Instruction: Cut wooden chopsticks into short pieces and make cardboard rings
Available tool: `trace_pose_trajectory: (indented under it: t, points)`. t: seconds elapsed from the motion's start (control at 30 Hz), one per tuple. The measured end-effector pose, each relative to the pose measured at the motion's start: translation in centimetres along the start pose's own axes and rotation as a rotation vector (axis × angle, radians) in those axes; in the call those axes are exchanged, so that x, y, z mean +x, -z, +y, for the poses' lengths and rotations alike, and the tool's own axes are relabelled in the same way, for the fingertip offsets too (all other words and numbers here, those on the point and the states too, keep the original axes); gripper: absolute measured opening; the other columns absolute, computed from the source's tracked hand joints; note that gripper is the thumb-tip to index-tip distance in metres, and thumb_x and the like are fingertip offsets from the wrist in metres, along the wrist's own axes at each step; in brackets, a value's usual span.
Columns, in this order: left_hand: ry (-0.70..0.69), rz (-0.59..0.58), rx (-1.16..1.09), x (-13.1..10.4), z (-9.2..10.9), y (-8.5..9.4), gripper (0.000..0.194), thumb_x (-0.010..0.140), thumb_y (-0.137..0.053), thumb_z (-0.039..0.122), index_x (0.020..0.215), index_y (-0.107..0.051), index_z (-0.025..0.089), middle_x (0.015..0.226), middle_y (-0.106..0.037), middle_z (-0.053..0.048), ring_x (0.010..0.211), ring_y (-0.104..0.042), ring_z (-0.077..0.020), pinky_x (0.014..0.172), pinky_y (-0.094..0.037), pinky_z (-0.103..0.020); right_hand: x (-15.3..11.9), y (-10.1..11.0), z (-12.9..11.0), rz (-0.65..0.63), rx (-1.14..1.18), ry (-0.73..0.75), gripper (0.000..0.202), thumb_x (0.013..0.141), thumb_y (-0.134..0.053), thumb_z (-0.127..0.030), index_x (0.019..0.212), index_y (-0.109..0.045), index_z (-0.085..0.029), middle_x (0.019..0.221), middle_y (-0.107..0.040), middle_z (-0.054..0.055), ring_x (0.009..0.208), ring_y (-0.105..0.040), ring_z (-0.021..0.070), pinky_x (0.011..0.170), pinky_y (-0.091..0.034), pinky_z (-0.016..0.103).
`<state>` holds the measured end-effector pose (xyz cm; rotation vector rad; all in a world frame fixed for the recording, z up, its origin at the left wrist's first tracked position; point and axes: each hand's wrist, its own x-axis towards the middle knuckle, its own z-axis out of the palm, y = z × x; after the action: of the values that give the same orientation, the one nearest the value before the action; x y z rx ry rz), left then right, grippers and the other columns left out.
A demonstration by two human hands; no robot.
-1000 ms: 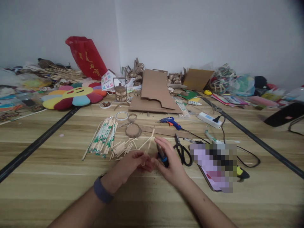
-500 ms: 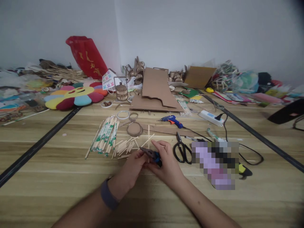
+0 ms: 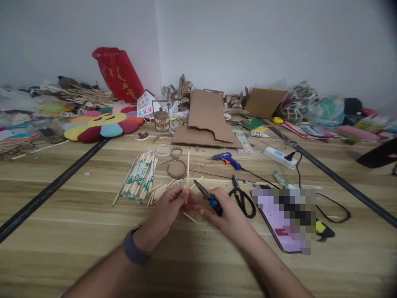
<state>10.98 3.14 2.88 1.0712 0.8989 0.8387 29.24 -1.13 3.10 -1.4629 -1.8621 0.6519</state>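
Observation:
My left hand [image 3: 169, 209] pinches a thin wooden chopstick [image 3: 188, 165], which stands nearly upright above the fingers. In my right hand [image 3: 231, 213] is a pair of pliers [image 3: 204, 193] with dark jaws and blue handles, its tips just right of the chopstick and apart from it. A short cut piece of stick [image 3: 190, 217] lies on the table below the hands. Behind my left hand several short stick pieces [image 3: 159, 191] are scattered, partly covered by it. Wrapped chopsticks [image 3: 141, 174] with green print lie to their left.
Black-handled scissors [image 3: 240, 198] and a phone [image 3: 279, 231], partly pixelated, lie right of my hands. Beyond are a blue glue gun [image 3: 226, 159], a power strip [image 3: 279, 157], a round cardboard piece [image 3: 176, 169], cardboard sheets [image 3: 204, 116] and a small lidded basket [image 3: 161, 120].
The pliers have moved right, away from my left fingers, and my hands are farther apart. The chopstick now rises from my left hand, and a short piece shows on the table below.

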Motion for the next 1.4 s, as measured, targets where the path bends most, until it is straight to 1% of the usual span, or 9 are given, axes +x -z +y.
trace_pose_trajectory:
  t: [0.07, 0.13, 0.2, 0.27, 0.43, 0.67, 0.83, 1.2, 1.4]
  points:
    - [-0.009, -0.004, 0.057, 0.1, 0.6, 0.7, 0.044, 0.07, -0.07, 0.06, 0.076, -0.061, 0.018, 0.074, -0.069, -0.001, 0.068, -0.067, -0.0193, 0.069, -0.052, -0.032, 0.0, 1.0, 0.1, -0.13, 0.008, -0.075, 0.013, 0.085, -0.06, -0.032, 0.089, -0.059, -0.02, 0.085, -0.059, 0.003, 0.079, -0.056, 0.0194, 0.071, -0.044, 0.029]
    - [-0.013, -0.031, 0.106, 0.2, 0.9, 1.1, 0.045, 0.07, -0.069, 0.061, 0.078, -0.062, 0.017, 0.072, -0.069, -0.001, 0.066, -0.067, -0.0194, 0.067, -0.052, -0.031, 0.0, 1.7, 0.3, -0.264, 0.024, -0.114, 0.014, 0.087, -0.055, -0.034, 0.086, -0.058, -0.02, 0.081, -0.059, 0.001, 0.076, -0.054, 0.0179, 0.068, -0.041, 0.027]
    - [-0.009, -0.073, 0.144, 0.2, 1.1, 1.3, 0.045, 0.072, -0.068, 0.061, 0.079, -0.062, 0.017, 0.07, -0.069, -0.001, 0.063, -0.067, -0.0189, 0.064, -0.051, -0.03, -0.1, 2.0, 0.4, -0.349, 0.048, -0.135, 0.016, 0.087, -0.052, -0.034, 0.084, -0.058, -0.019, 0.079, -0.058, 0.0, 0.076, -0.053, 0.0171, 0.068, -0.04, 0.026]
    - [0.003, -0.119, 0.168, 0.1, 1.2, 1.3, 0.042, 0.074, -0.066, 0.058, 0.076, -0.061, 0.017, 0.069, -0.068, -0.001, 0.061, -0.067, -0.0181, 0.061, -0.051, -0.029, -0.1, 2.2, 0.4, -0.389, 0.091, -0.153, 0.017, 0.087, -0.052, -0.034, 0.086, -0.059, -0.019, 0.079, -0.057, -0.001, 0.076, -0.052, 0.0167, 0.069, -0.04, 0.026]
    - [0.042, -0.192, 0.179, -0.2, 1.1, 1.0, 0.038, 0.077, -0.065, 0.055, 0.073, -0.059, 0.018, 0.068, -0.068, 0.0, 0.061, -0.067, -0.0173, 0.062, -0.051, -0.029, -0.1, 2.3, 0.1, -0.434, 0.199, -0.179, 0.015, 0.083, -0.053, -0.031, 0.084, -0.061, -0.018, 0.078, -0.057, -0.001, 0.075, -0.05, 0.0159, 0.069, -0.04, 0.025]
    - [0.052, -0.279, 0.23, -0.5, 0.6, 0.4, 0.039, 0.08, -0.06, 0.055, 0.079, -0.062, 0.016, 0.068, -0.067, -0.002, 0.06, -0.065, -0.0155, 0.061, -0.051, -0.028, 0.0, 2.0, -0.1, -0.467, 0.243, -0.165, 0.012, 0.081, -0.053, -0.025, 0.084, -0.062, -0.017, 0.078, -0.057, -0.001, 0.075, -0.05, 0.0153, 0.069, -0.04, 0.025]
    - [0.092, -0.298, 0.224, -0.7, 0.3, 0.0, 0.043, 0.075, -0.064, 0.058, 0.079, -0.062, 0.015, 0.067, -0.066, -0.002, 0.059, -0.064, -0.0146, 0.061, -0.051, -0.029, -0.1, 1.8, -0.3, -0.484, 0.29, -0.17, 0.014, 0.081, -0.054, -0.026, 0.086, -0.063, -0.016, 0.085, -0.061, 0.001, 0.082, -0.054, 0.0174, 0.076, -0.042, 0.027]
    - [0.087, -0.327, 0.249, -0.9, 0.1, -0.3, 0.043, 0.077, -0.061, 0.058, 0.077, -0.062, 0.015, 0.065, -0.065, -0.002, 0.057, -0.064, -0.0142, 0.059, -0.051, -0.027, -0.1, 1.7, -0.3, -0.504, 0.326, -0.115, 0.011, 0.083, -0.053, -0.022, 0.083, -0.063, -0.016, 0.083, -0.062, 0.001, 0.081, -0.055, 0.0166, 0.076, -0.043, 0.027]
    - [0.106, -0.326, 0.249, -0.9, 0.3, -0.4, 0.042, 0.075, -0.062, 0.057, 0.076, -0.062, 0.015, 0.063, -0.064, -0.002, 0.054, -0.062, -0.0135, 0.057, -0.051, -0.027, 0.0, 1.6, -0.5, -0.492, 0.292, -0.102, 0.012, 0.083, -0.052, -0.02, 0.083, -0.063, -0.017, 0.083, -0.063, 0.001, 0.081, -0.056, 0.0167, 0.076, -0.043, 0.026]
